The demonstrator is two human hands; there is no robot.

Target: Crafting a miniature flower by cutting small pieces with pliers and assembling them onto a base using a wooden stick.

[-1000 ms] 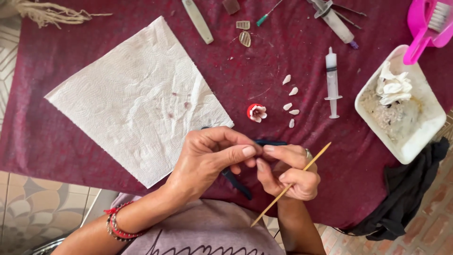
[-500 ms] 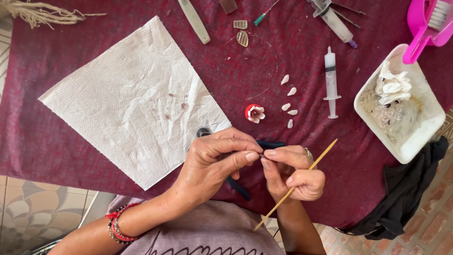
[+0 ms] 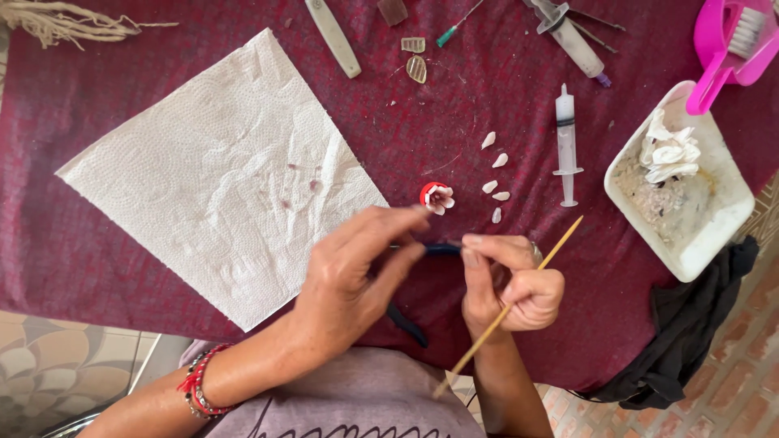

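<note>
Gripping dark tool (image 3: 442,249), both hands near table edge (image 3: 122,312)

Count of items on the maroon cloth

Two hands: left hand (image 3: 357,280), right hand (image 3: 511,284); one wooden stick (image 3: 560,247); one paper towel (image 3: 219,174); five loose white petals (image 3: 495,178); one red-and-white flower piece (image 3: 436,197); two syringes (image 3: 565,142); one white tray (image 3: 690,255); one pink brush (image 3: 730,40); two small translucent shell pieces (image 3: 415,69)
</note>
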